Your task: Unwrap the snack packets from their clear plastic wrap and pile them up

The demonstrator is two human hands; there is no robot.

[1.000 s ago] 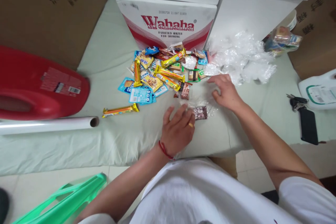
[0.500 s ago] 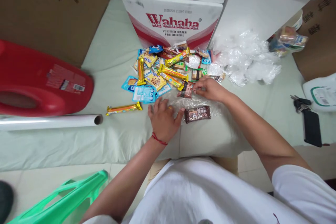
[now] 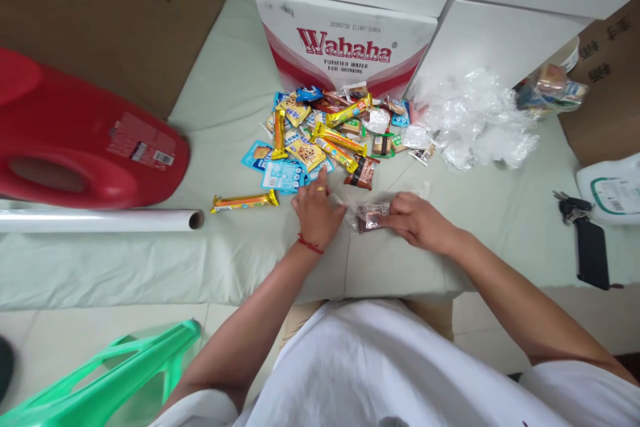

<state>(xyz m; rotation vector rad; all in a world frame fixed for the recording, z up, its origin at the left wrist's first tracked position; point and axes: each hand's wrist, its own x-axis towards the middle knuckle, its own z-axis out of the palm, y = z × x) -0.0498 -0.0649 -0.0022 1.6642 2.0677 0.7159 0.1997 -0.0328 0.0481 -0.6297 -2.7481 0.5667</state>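
A dark brown cocoa snack packet lies on the cloth in front of me, partly covered by a thin clear plastic wrap. My right hand is closed, its fingertips pinching the wrap at the packet's right end. To the left, my left hand has its thumb at the wrap's left edge and seems to grip it; its index finger points towards a blue snack packet. Just beyond the wrap is a brown-red packet. Yellow snack bars and other small packets form a pile behind.
A lone yellow bar lies left of my left hand. Crumpled clear plastic is heaped at the right back, beside a Wahaha carton. A red jug and a white roll stand left; keys and a black case lie right.
My right hand has come nearer to me, from the wrap's far side to the packet's right end. The wrap now covers part of the packet. My left hand's fingers are less spread.
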